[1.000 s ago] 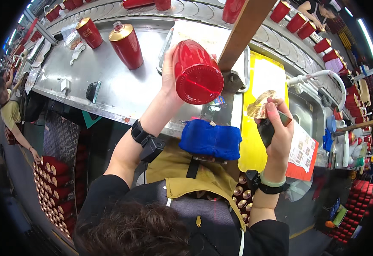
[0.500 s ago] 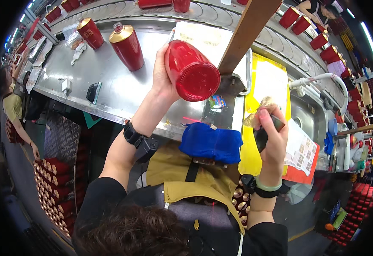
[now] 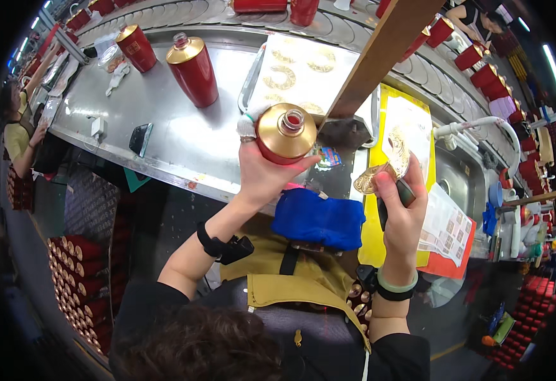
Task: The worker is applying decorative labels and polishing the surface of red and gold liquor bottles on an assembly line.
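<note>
My left hand (image 3: 259, 174) is wrapped round a red bottle (image 3: 285, 141) with a gold shoulder. The bottle's uncapped clear neck points up toward me, and its base is hidden. Pale covers sit on some left fingertips. In my right hand (image 3: 404, 213), thumb and fingers pinch a curved gold embossed label (image 3: 397, 146), held apart from the bottle. A dark-handled tool (image 3: 405, 193) is also in that hand; its far end is hidden. Below the bottle, a blue cloth-covered pad (image 3: 318, 221) rests at the bench edge. Several gold ring-shaped labels (image 3: 322, 58) lie on a white tray (image 3: 303, 70).
Two red bottles stand on the steel bench (image 3: 157, 120), the nearer one (image 3: 194, 73) left of the tray. A wooden post (image 3: 379, 54) slants beside the tray. Behind runs a conveyor (image 3: 335, 28) with red bottles. At right are a yellow board (image 3: 373, 244) and a sink (image 3: 459, 171).
My left hand has turned the bottle from base toward me to neck toward me and lowered it slightly. The gold label in my right hand now shows its face. More of the tray is visible.
</note>
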Motion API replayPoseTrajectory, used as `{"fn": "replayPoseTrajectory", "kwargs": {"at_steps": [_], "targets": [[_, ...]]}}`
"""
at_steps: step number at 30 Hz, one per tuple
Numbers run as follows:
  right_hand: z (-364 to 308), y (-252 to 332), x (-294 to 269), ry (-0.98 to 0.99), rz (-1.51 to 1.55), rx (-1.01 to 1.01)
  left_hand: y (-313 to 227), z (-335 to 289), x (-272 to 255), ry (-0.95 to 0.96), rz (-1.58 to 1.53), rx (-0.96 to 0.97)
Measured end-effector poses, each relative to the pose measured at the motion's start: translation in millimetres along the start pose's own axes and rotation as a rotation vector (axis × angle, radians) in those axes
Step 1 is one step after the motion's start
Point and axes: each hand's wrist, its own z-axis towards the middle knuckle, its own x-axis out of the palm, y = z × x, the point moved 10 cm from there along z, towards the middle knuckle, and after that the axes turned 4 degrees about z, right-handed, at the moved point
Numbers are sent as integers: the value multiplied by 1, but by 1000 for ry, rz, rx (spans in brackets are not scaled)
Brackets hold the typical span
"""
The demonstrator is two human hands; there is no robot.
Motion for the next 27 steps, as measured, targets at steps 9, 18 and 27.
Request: {"fn": "replayPoseTrajectory", "kwargs": {"at_steps": [9,18,27], "targets": [[10,20,27,102,-20,-78,4,-17,-11,63,-36,-26],[16,29,45,116,-63,-136,-3,-9,-9,49,-132,-38],[15,27,49,65,17,-133,2,-16,-9,-2,-59,-53]]}}
